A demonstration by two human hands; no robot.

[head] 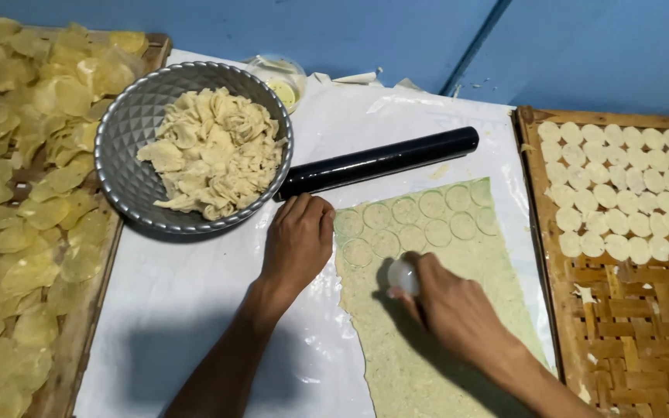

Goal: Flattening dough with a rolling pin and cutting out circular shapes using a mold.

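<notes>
Backdrop: blue painted wall along the top, and below it a tabletop (195, 310) covered with a white plastic sheet that's a bit wrinkled and shiny.

Head view, middle: a long thin sheet of pale greenish dough (427, 340) lies flat on the plastic, running from the center down to the bottom edge. Its upper end is already stamped with two rows of round outlines, the circles still sitting in place.

Right hand: the right hand (447, 302) is curled around a small round cutter (403, 275), whitish and kinda glossy, pressed down onto the dough just below the stamped rows. Fingers wrapped tight on it, so most of the cutter is hidden.

Left hand: the left hand (297, 241) rests palm down, fingers loosely bent and holding nothing, on the plastic right at the dough's left edge.

Rolling pin: a black glossy rolling pin (381, 161) lies just above the dough, tilted, one end tucked against the bowl.

Bowl: a grey faceted metal bowl (121, 155) sits upper left, heaped with cream-colored dough scraps (212, 151).

Left side: a woven tray (79, 333) piled with yellowish translucent dried rounds (25, 155).

Right side: a woven bamboo tray (644, 340) with neat rows of pale cut dough discs (629, 193) filling its top half.

Back: a small clear plastic tub (282, 77) behind the bowl; can't really tell what's in it.
</notes>
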